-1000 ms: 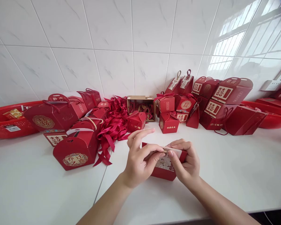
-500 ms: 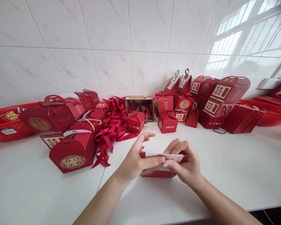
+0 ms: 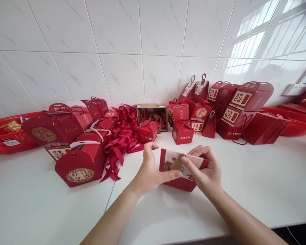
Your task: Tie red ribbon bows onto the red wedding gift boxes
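Note:
A small red gift box (image 3: 180, 183) with a printed picture and a white top flap rests on the white counter (image 3: 257, 183) in front of me. My left hand (image 3: 150, 172) grips its left side, thumb across the front and fingers curled behind. My right hand (image 3: 206, 172) holds the right side, its forefinger and thumb pinching the flap near a tan tab at the top. The box is tilted up so its front faces me.
Along the tiled wall stand many red gift boxes and bags (image 3: 73, 136), a heap of red ribbons (image 3: 122, 136), a brown cardboard box (image 3: 153, 115) and more red boxes (image 3: 234, 109). Red plastic trays (image 3: 5, 136) lie at both ends. The counter edge runs lower right.
The box was tipped flat with its flap pressed closed half a second ago; now it is tilted up toward me and the flap is lifted by my right fingers.

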### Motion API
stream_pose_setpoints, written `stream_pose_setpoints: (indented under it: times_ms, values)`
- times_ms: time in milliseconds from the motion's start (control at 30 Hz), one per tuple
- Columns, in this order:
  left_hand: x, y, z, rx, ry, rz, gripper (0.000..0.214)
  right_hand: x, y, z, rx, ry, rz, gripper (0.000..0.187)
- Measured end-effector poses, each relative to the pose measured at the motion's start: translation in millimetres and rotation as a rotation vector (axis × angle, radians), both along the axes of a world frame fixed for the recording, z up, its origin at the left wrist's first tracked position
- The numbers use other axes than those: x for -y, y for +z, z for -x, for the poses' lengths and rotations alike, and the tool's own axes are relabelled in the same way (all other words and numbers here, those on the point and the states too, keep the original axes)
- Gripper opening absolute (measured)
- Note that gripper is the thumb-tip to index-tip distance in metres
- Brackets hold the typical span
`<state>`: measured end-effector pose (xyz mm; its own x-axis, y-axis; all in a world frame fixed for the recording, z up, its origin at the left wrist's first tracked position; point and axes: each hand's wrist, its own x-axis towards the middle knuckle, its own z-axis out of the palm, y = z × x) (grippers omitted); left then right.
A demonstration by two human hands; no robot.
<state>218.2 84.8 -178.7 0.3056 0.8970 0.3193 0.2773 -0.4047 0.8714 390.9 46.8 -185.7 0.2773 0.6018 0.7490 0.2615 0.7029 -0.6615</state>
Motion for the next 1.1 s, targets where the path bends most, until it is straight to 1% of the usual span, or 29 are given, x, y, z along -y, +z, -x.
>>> stream_pose_setpoints:
  times_ms: [33, 67, 100, 167, 200, 267, 300, 367, 433, 500, 633, 733, 800, 867, 933, 967, 1033, 1100]
  values:
    - [-1, -2.3, -2, -0.032, 0.072, -0.031, 0.082, -2, 0.2, -2, -0.034, -0.064, 0.021, 0.023]
    - [-3, -4.2, -4, -0.063, 0.126, -0.064, 0.078, -4, 0.5, -3, -0.067, -0.119, 0.040, 0.024]
    - [-5, -5.6, -5, -0.093, 0.151, -0.081, 0.069, -6, 0.9, -5, -0.093, -0.161, 0.055, 0.025]
    - [-9, -7.0, -7, -0.121, 0.116, -0.068, 0.048, -9, 1.7, -9, -0.125, -0.216, 0.065, 0.026]
    - [-10, -7.4, -7, -0.118, 0.070, -0.052, 0.039, -10, 2.2, -10, -0.133, -0.234, 0.059, 0.026]
    - [-12, -8.3, -7, -0.097, -0.027, -0.033, 0.028, -11, 2.9, -12, -0.141, -0.261, 0.041, 0.026]
    - [-13, -9.2, -7, -0.091, -0.058, -0.033, 0.027, -12, 3.2, -12, -0.145, -0.273, 0.034, 0.026]
    - [-13, -12.1, -8, -0.118, -0.069, -0.045, 0.032, -12, 3.3, -13, -0.160, -0.283, 0.034, 0.026]
    - [-13, -16.4, -10, -0.156, -0.032, -0.062, 0.036, -12, 3.2, -13, -0.172, -0.273, 0.049, 0.026]
    - [-15, -20.7, -12, -0.143, -0.014, -0.061, 0.032, -12, 3.2, -13, -0.162, -0.252, 0.053, 0.025]
    - [-22, -25.8, -14, -0.004, -0.044, -0.002, 0.017, -12, 4.2, -12, -0.103, -0.247, 0.007, 0.024]
    - [-27, -25.3, -13, 0.100, -0.036, 0.062, 0.017, -14, 4.6, -13, -0.079, -0.263, -0.015, 0.022]
    - [-30, -21.8, -9, 0.188, -0.020, 0.095, 0.018, -15, 3.7, -16, -0.050, -0.270, -0.044, 0.022]
    - [-33, -15.2, -4, 0.359, -0.046, 0.139, 0.020, -17, 2.0, -19, 0.005, -0.267, -0.093, 0.022]
    - [-33, -5.5, 1, 0.592, -0.122, 0.182, 0.023, -18, -0.1, -21, 0.095, -0.245, -0.159, 0.022]
    - [-32, 0.1, 4, 0.702, -0.156, 0.178, 0.025, -18, -1.2, -21, 0.159, -0.234, -0.198, 0.022]
    - [-28, 11.9, 9, 0.835, -0.168, 0.100, 0.025, -17, -3.2, -19, 0.314, -0.216, -0.295, 0.024]
    - [-23, 22.6, 13, 0.907, -0.114, -0.003, 0.025, -16, -4.9, -13, 0.447, -0.212, -0.399, 0.026]
